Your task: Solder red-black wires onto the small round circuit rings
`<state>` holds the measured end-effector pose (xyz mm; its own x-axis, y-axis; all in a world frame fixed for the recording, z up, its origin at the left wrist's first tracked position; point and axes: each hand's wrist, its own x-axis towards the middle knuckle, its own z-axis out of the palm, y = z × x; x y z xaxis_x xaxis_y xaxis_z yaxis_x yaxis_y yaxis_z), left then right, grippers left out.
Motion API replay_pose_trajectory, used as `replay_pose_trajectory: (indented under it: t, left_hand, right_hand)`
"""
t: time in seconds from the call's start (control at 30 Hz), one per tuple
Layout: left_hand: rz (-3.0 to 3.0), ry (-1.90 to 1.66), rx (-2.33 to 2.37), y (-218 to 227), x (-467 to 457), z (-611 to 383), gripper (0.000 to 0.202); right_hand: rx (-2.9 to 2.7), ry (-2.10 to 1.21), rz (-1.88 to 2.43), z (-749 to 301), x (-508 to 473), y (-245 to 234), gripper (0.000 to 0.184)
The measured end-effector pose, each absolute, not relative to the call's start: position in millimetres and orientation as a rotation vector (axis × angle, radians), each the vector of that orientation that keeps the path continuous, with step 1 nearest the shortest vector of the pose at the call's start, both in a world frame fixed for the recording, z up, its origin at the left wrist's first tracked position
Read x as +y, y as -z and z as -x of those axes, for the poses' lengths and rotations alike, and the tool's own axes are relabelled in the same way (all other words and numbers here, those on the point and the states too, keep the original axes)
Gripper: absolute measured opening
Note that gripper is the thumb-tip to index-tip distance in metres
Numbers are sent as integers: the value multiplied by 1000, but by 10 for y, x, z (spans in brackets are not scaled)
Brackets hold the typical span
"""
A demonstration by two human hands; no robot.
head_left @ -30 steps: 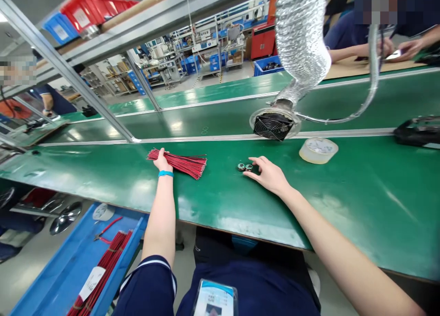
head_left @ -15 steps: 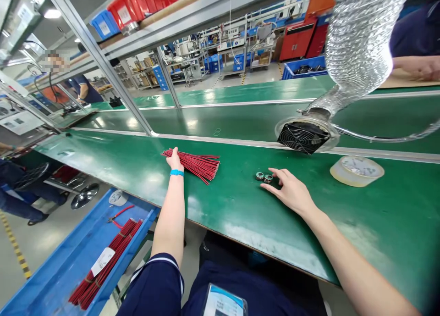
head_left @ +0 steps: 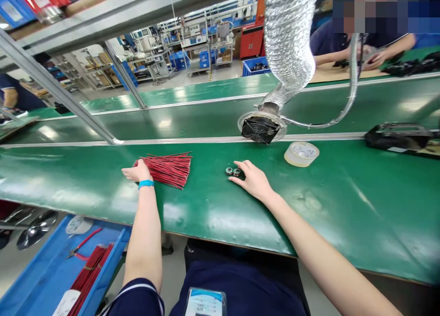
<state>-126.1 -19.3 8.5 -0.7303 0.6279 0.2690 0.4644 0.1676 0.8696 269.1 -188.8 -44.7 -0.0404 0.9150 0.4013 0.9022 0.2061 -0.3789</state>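
Observation:
My left hand (head_left: pixel 138 171), with a blue band at the wrist, is on the left end of a bundle of red wires (head_left: pixel 170 170). Its thumb lies over the wires and the fingers point left, partly hidden. The wires fan out to the right over the green worktop (head_left: pixel 213 219). Two small round parts (head_left: pixel 233 171), dark with pale green tops, sit side by side on the worktop. Beside them my right hand (head_left: pixel 252 180) is open, thumb and forefinger spread around the right-hand part without a visible grip.
A fan on a silver duct (head_left: pixel 261 129) hangs behind the parts. A round clear tub (head_left: pixel 301 154) stands right of it. Lower left, a blue tray (head_left: pixel 44 265) holds red-handled pliers (head_left: pixel 82 247) and more red wires. A co-worker's hands (head_left: pixel 376 59) are across the bench.
My view has swung to the right. My left hand has shifted slightly nearer to me, and the wires' left end has come with it. My right hand stays by the round parts.

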Motion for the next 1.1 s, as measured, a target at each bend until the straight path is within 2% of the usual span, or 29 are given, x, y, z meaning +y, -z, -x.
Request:
replay_pose_trajectory:
  t: [0.07,0.13,0.2,0.27,0.37,0.4,0.5,0.6,0.7,0.73,0.8,0.87,0.9,0.97,1.03,1.1]
  left_hand:
    - [-1113,-1740,2408,-151,-308,1143,74]
    - [-1447,-1916,2360,-187,-460,934,77]
    - [-1946,-1985,2062,-175,-658,645,66]
    - [-2344,-1888,1640,-116,-913,316,49]
    - [-2801,-1389,933,16,-1425,-163,40]
    - [-2903,-1150,698,62,-1627,-308,44]
    - [-3007,-474,95,184,-2192,-710,78]
    - [-2965,-158,-233,235,-2305,-1048,89]
    - [-2991,-64,-85,117,-1619,-1196,84]
    - [-3014,-61,162,32,-1265,-1189,78]
    - [-2986,-148,972,-172,-580,-1136,64]
    - [-2873,-333,1607,-331,-162,-1131,69]
    - [-2868,-397,1683,-357,-103,-1177,70]
    - [-3035,-377,1311,-274,-257,-1367,70]
    - [-3152,-182,606,-63,-586,-1628,71]
    - [-3108,-28,251,141,-818,-1848,75]
  right_hand:
    - [-1963,4,1702,-2646,-1825,435,58]
    - [-2016,5,1706,-2590,-1755,426,53]
    - [-2068,-24,1697,-2541,-1692,418,41]
    - [-2102,-58,1695,-2533,-1653,404,31]
    - [-2095,-57,1700,-2679,-1664,345,27]
    - [-2066,-31,1705,-2781,-1689,315,27]
    - [-1897,131,1722,-3202,-1831,229,26]
    - [-1694,322,1708,-3651,-2023,224,31]
    - [-1453,445,1720,-3970,-2173,321,36]
    - [-1391,465,1732,-4038,-2199,358,38]
    - [-1326,483,1756,-4119,-2212,408,41]
    - [-1319,488,1775,-4142,-2189,407,42]
    - [-1328,495,1782,-4138,-2173,391,42]
    - [-1353,524,1779,-4113,-2144,344,42]
    - [-1386,558,1760,-4082,-2133,307,41]
    - [-1420,580,1740,-4058,-2143,293,39]
